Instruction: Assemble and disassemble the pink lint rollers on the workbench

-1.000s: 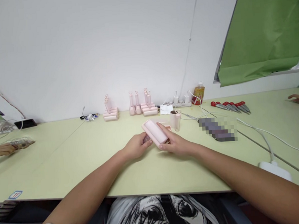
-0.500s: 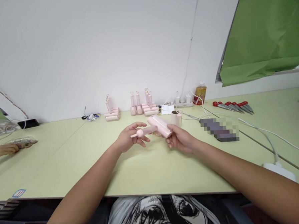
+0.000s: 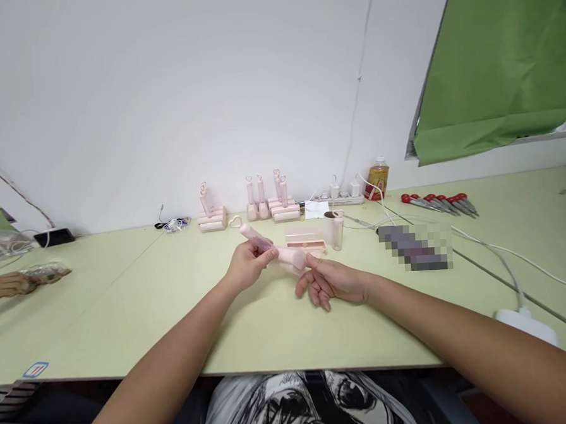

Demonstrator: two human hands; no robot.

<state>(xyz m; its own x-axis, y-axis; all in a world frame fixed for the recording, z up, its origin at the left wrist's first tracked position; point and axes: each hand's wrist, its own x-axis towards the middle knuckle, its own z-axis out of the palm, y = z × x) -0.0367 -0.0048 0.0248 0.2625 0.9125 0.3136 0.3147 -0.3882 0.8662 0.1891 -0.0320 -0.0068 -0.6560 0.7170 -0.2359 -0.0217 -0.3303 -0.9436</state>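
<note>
A pink lint roller point(image 3: 288, 255) with a heart-shaped loop is held just above the table in front of me. My left hand point(image 3: 248, 264) is closed around its handle, the loop pointing up and to the left. At its other end, the thumb and forefinger of my right hand point(image 3: 334, 279) pinch the head, the remaining fingers loosely curled below. Just behind my hands lies a long pink case point(image 3: 306, 243) with a see-through part. Beside it stand a pink handle piece point(image 3: 338, 233) with a loop and a pale roll point(image 3: 330, 225), partly hidden.
Several pink lint rollers point(image 3: 212, 221) stand along the wall. To the right are a blurred-out dark item point(image 3: 415, 248), cables, several red-handled tools point(image 3: 439, 202), a bottle point(image 3: 377, 178) and a white charger point(image 3: 526, 326). At far left, another person's hand point(image 3: 5, 286) touches a plastic bag point(image 3: 46, 274).
My left hand has closed on the handle, and the lint roller has turned so its loop points up-left. My right hand has shifted to its head end. The pink case behind is now uncovered.
</note>
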